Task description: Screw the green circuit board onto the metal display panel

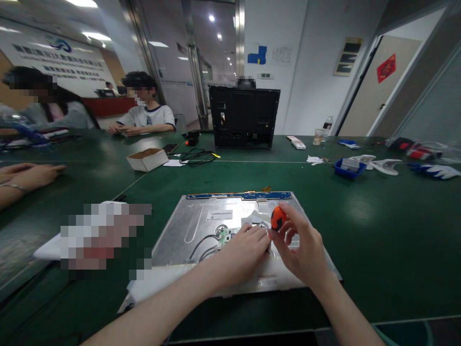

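Note:
A silver metal display panel (176,240) lies flat on the green table, with a blue circuit strip (234,195) along its far edge. Near its middle sits a small green circuit board (224,236) with black cables, partly covered by my left hand (243,252). That hand rests palm down with fingers bent together; what is under its fingertips is hidden. My right hand (300,245) pinches an orange and black screwdriver handle (278,218) between thumb and index finger, just right of my left fingertips. The tool's lower end is hidden by the fingers.
A black monitor back (245,115) stands beyond the panel. An open cardboard box (147,161) and black cables (198,156) lie back left. A blue tray (348,169) is at the right. Another person's hands (34,177) rest at the left.

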Action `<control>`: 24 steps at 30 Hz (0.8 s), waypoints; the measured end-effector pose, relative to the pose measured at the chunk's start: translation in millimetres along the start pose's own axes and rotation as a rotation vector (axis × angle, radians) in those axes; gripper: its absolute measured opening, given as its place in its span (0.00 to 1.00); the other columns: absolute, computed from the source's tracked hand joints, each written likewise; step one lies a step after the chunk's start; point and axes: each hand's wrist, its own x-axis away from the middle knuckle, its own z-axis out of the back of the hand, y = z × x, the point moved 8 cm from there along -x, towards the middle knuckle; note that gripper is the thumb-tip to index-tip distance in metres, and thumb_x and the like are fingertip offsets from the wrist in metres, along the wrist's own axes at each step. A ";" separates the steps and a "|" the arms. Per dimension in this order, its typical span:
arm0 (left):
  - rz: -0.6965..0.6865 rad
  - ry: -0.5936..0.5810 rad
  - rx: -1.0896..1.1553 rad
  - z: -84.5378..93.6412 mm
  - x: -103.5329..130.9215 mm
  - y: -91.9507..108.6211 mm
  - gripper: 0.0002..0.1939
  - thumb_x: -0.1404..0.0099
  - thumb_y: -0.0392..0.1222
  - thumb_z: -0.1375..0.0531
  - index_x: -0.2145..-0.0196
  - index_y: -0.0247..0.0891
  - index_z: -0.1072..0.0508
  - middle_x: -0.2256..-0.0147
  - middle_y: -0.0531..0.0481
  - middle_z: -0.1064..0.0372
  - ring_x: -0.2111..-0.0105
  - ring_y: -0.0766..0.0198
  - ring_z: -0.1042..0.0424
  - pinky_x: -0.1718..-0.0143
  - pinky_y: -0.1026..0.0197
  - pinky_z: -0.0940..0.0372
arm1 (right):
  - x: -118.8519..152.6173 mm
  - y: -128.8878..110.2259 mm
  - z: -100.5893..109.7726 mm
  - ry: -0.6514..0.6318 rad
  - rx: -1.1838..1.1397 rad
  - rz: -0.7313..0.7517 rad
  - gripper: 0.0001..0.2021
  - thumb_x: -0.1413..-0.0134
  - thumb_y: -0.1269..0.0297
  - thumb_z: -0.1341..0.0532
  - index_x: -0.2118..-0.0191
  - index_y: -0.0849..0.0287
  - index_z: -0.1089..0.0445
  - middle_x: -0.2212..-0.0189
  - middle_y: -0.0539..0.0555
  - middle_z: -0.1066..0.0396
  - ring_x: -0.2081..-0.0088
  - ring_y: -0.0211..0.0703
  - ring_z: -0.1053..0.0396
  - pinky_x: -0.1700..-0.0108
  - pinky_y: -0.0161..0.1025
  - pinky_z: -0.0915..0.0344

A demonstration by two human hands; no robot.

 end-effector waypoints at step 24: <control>-0.005 0.001 0.032 4.2 3.6 0.5 0.08 0.30 0.32 0.44 0.55 0.35 0.29 0.54 0.40 0.27 0.55 0.50 0.28 0.47 0.47 0.38 | 1.0 1.7 1.1 0.014 0.016 -0.015 0.24 0.33 0.65 0.41 0.35 0.52 0.47 0.68 0.49 0.25 0.79 0.35 0.31 0.81 0.30 0.34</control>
